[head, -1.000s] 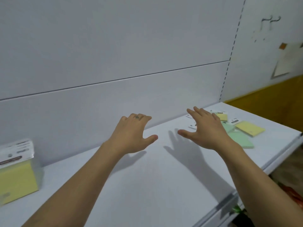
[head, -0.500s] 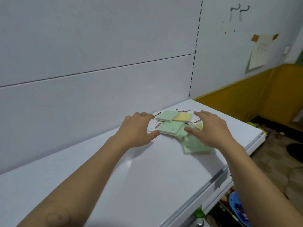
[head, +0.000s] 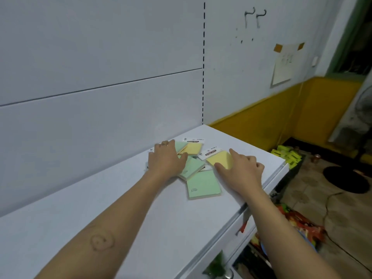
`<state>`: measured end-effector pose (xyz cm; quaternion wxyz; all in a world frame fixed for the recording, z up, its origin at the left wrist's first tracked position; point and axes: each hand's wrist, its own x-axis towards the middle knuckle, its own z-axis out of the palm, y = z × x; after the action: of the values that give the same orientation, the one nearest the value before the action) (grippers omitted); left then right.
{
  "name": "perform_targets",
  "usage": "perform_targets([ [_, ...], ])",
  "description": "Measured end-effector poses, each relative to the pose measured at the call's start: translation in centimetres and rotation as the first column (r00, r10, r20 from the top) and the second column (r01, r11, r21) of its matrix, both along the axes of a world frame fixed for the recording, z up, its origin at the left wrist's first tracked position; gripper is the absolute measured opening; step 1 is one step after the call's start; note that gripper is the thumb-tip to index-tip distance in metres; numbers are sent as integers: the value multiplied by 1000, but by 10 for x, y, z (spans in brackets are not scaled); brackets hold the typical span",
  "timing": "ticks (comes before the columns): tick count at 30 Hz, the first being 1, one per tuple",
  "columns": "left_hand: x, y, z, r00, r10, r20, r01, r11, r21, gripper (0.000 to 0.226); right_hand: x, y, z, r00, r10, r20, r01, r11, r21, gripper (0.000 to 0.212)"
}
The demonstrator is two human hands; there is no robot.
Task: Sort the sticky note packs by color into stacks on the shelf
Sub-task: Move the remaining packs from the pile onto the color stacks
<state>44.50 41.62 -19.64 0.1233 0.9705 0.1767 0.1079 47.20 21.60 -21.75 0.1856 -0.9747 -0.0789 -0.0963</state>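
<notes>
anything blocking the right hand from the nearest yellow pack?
Nothing visible. The right hand already rests on the yellow pack near the shelf edge, its thumb along the pack's near side. No other pack lies over it.

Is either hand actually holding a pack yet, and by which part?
Neither grips one. The left hand rests flat on the green packs; the right hand lies on a yellow pack's near corner.

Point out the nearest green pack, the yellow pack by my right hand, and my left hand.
nearest green pack (head: 203,185), head view, middle of its face
yellow pack (head: 218,159), head view, uncovered face
left hand (head: 166,161), head view, back of hand
</notes>
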Motion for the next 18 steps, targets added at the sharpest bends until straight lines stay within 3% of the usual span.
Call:
perform_targets([
  [3,6,-4,-10,999,37,-14,-37,999,-19,58,0,-1,0,1000,14,10,-14,1000,16,62],
  [6,9,-6,-14,999,45,7,-45,997,63,56,0,-1,0,1000,11,19,-12,998,67,60],
  [13,9,-10,-13,996,-34,81,25,993,119,44,5,-3,-4,1000,19,16,-21,992,122,67],
  [18,9,-12,-11,982,-159,99,161,987,-10,33,5,-5,-3,999,41,-9,-39,977,209,73],
])
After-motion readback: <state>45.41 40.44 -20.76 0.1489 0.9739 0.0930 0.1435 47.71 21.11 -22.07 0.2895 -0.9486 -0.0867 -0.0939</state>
